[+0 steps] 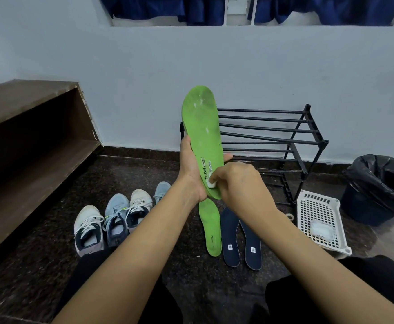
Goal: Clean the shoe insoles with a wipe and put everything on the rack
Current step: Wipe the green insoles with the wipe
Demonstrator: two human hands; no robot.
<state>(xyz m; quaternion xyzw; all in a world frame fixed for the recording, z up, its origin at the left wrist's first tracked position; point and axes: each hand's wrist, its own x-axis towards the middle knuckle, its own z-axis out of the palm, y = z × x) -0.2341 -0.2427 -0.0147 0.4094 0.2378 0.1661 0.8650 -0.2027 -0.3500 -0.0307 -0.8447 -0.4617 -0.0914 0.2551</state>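
My left hand [190, 169] grips a green insole [203, 127] around its heel half and holds it upright, toe end up, in front of the black metal rack [284, 136]. My right hand [240, 183] presses a small white wipe [211, 182] against the insole's heel area. A second green insole [211, 230] lies flat on the floor below. Two dark blue insoles [241, 239] lie next to it on the right. The rack's shelves hold nothing that I can see.
Several sneakers [116, 218] stand in a row on the dark floor at the left. A white perforated basket [319, 218] with a wipes packet [322, 228] sits at the right, beside a bin lined with a black bag [382, 183]. A brown wooden step [27, 136] rises at far left.
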